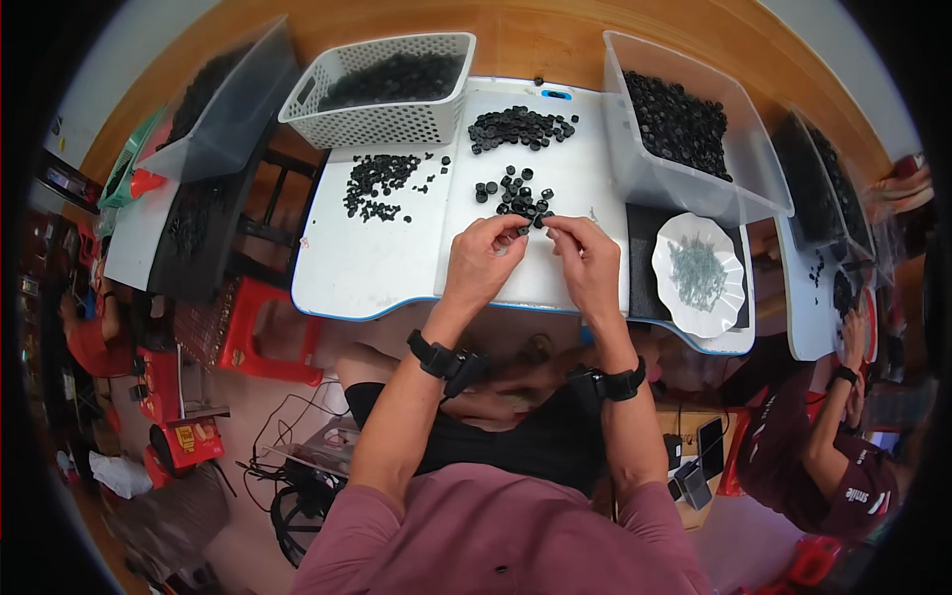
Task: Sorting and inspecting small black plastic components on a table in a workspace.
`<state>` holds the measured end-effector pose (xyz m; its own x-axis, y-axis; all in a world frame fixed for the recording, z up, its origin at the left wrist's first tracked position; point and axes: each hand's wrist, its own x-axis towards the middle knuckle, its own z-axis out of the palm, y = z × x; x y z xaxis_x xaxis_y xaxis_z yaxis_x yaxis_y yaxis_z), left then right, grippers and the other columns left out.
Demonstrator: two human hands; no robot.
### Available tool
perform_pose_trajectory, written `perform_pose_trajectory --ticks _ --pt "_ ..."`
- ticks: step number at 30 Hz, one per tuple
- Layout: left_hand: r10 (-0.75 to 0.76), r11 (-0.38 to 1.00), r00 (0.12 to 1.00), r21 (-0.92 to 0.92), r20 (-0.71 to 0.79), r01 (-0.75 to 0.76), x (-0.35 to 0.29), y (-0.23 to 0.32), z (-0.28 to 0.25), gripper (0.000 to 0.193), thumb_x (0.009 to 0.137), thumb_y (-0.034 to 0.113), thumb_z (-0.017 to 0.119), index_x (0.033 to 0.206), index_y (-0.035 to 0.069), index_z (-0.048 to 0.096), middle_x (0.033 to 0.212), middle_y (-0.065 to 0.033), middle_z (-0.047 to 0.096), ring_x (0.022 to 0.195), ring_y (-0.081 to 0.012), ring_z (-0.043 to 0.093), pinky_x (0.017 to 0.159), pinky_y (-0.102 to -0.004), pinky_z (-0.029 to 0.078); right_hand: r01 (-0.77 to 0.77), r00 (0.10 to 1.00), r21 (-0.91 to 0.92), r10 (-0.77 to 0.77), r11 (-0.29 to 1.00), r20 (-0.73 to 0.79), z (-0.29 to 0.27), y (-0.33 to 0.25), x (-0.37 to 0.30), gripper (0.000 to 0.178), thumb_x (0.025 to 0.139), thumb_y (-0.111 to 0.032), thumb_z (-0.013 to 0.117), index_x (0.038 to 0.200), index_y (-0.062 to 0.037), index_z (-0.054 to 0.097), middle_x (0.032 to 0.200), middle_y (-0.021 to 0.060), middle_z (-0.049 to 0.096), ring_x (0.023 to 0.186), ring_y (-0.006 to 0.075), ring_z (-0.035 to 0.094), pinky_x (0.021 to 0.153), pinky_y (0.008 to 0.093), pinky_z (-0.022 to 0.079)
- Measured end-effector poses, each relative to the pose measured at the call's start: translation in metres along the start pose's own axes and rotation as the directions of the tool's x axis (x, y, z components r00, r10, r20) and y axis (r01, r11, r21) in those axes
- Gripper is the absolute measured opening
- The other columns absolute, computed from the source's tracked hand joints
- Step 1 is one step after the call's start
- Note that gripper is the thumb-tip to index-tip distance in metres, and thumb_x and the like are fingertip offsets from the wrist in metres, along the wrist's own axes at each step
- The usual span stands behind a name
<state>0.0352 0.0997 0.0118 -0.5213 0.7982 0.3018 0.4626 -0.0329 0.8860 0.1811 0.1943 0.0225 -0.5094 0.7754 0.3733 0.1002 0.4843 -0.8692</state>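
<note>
Both hands meet over the near middle of a white table (397, 273). My left hand (484, 260) is closed in a pinch around a small black round part (524, 230). Close beside it, my right hand (587, 260) has thumb and fingers pinched together, and whatever is between them is too small to make out. Just past the fingertips lies a loose group of black round knob-like parts (516, 186). Farther back is a larger pile of similar parts (518, 129). On the left, smaller black pieces (377, 180) are spread out.
A white perforated basket (367, 127) of black parts stands back left, a clear plastic bin (684, 188) of black parts back right. On a dark mat, a white scalloped plate (669, 302) holds thin greyish pieces. A red stool (268, 342) stands left. Another person's hand (853, 337) works at right.
</note>
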Motion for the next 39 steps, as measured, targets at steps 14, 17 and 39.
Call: perform_pose_trajectory --ticks 14,17,39 --pt "0.139 0.983 0.988 0.112 0.062 -0.145 0.002 -0.006 -0.001 0.025 0.084 0.013 0.080 0.109 0.007 0.078 0.092 -0.0087 0.075 0.084 -0.0213 0.068 0.076 -0.0333 0.056 -0.209 0.972 0.328 0.234 0.921 -0.038 0.015 0.006 -0.003 0.012 0.094 -0.005 0.074 0.104 0.0016 0.076 0.085 0.0048 0.074 0.068 0.0073 0.063 0.062 0.0232 0.051" --pt "0.170 0.976 0.984 0.125 0.061 -0.177 0.002 -0.008 0.000 0.025 0.083 0.013 0.081 0.108 0.007 0.078 0.092 -0.0085 0.076 0.085 -0.0219 0.068 0.077 -0.0339 0.056 -0.207 0.971 0.307 0.233 0.929 -0.048 0.016 0.008 -0.004 0.011 0.093 -0.004 0.075 0.102 0.0014 0.076 0.086 0.0043 0.074 0.070 0.0071 0.063 0.063 0.0244 0.051" --pt "0.162 0.980 0.986 0.113 0.050 -0.166 0.000 -0.007 -0.001 0.025 0.084 0.012 0.080 0.108 0.006 0.079 0.096 -0.0102 0.076 0.087 -0.0241 0.070 0.077 -0.0345 0.058 0.185 0.981 -0.083 -0.189 0.979 -0.046 0.019 0.001 -0.004 0.010 0.086 -0.001 0.077 0.096 -0.0024 0.076 0.087 0.0083 0.073 0.067 0.0164 0.064 0.060 0.0283 0.051"
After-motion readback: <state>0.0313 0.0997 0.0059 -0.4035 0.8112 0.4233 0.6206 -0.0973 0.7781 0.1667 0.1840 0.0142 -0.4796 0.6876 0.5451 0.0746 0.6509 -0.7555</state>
